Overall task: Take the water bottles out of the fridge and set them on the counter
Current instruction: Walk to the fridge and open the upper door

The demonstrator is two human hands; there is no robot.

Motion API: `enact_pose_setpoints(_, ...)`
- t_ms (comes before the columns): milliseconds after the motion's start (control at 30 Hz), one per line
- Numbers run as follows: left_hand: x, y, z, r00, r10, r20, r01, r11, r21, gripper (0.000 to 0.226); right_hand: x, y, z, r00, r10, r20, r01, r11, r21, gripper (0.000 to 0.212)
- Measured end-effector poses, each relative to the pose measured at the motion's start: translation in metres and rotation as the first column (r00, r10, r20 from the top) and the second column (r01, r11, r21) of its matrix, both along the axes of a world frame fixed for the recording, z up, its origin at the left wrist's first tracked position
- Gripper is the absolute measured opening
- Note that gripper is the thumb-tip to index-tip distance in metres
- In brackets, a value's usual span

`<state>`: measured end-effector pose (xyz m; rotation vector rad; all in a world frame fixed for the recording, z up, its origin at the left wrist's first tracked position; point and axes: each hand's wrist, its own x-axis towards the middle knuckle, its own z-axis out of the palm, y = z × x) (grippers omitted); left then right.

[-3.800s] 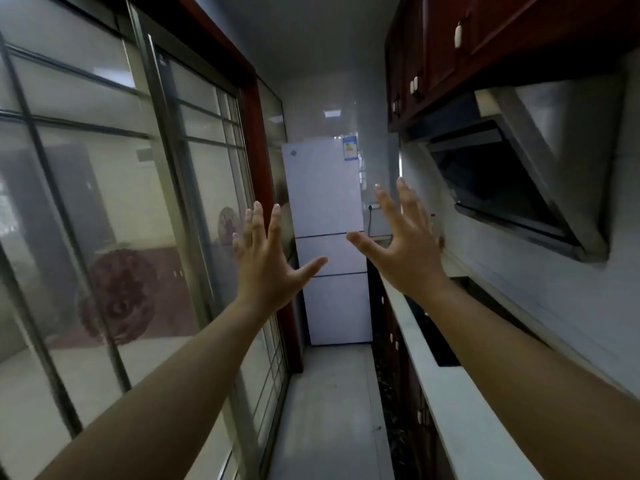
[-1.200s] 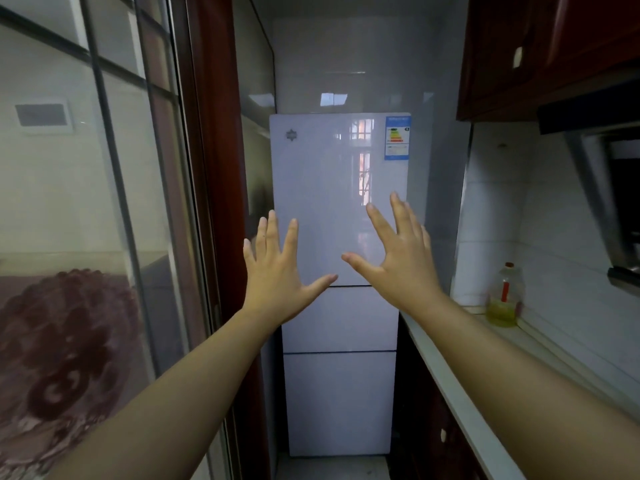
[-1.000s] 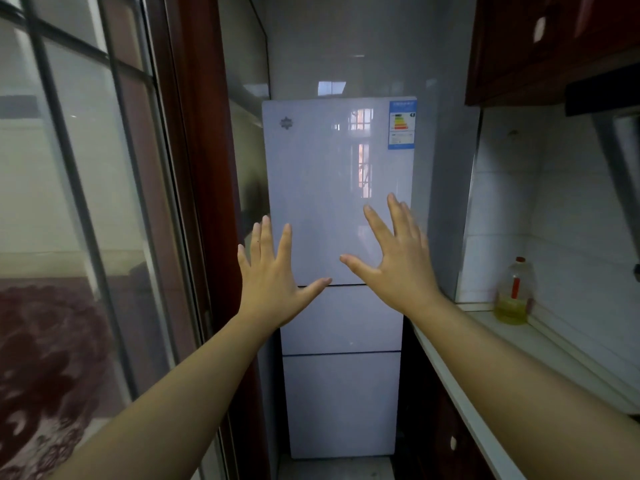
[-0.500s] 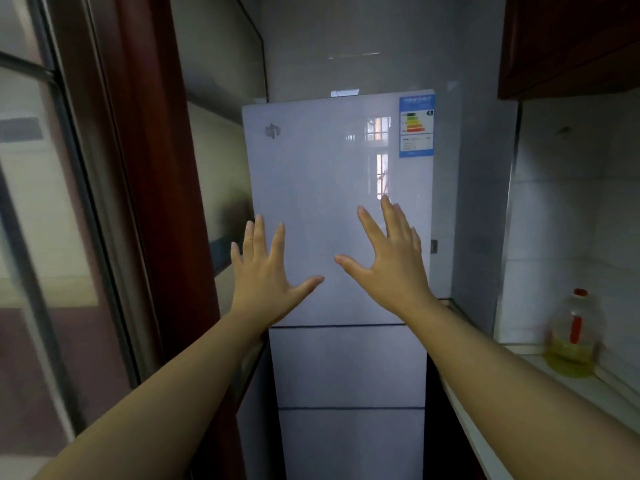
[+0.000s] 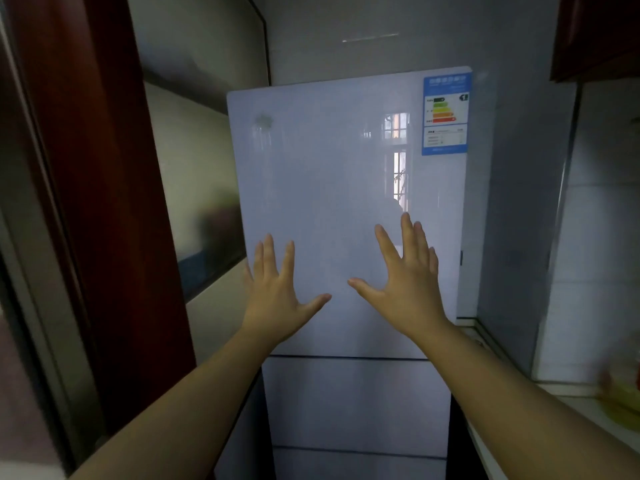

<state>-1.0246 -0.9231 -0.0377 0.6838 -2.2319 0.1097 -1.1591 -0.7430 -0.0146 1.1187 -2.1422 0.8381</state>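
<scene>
A tall white fridge (image 5: 332,174) with three stacked doors fills the middle of the view, and all its doors are closed. A blue energy label (image 5: 446,114) sits at its top right corner. My left hand (image 5: 277,299) and my right hand (image 5: 405,289) are raised in front of the top door, fingers spread, holding nothing. Whether the palms touch the door I cannot tell. No water bottles are visible; the fridge's inside is hidden. The pale counter (image 5: 581,414) runs along the right, beside the fridge.
A dark red door frame (image 5: 114,202) and glass sliding door stand close on the left. A blurred yellow oil bottle (image 5: 623,400) sits on the counter at the right edge. Dark wooden wall cabinets (image 5: 595,32) hang above it. Tiled wall backs the counter.
I have moved down the narrow kitchen toward the fridge, which now looms large and close. Both hands stayed raised and spread. The oil bottle slid to the right edge of the view.
</scene>
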Motion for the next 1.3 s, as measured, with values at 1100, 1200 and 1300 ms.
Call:
enact_pose_setpoints(1100,-0.100,-0.236,-0.024,0.662,0.042,-0.748,0.678,0.392,0.622,0.110,-0.057,-0.291,-0.038,0.995,-0.043,-0.095,0.079,0.906,0.416,0.121)
enact_pose_setpoints(1200,-0.093,-0.246,-0.016,0.643,0.106,-0.759,0.693,0.341,0.635,0.089,-0.058,-0.292,-0.043,0.996,-0.041,-0.080,0.071,0.899,0.431,0.122)
enact_pose_setpoints(1300,-0.091,-0.249,-0.014,0.649,0.103,-0.754,0.687,0.349,0.638,0.083,-0.054,-0.290,-0.047,0.997,-0.038,-0.067,0.063,0.901,0.429,0.123)
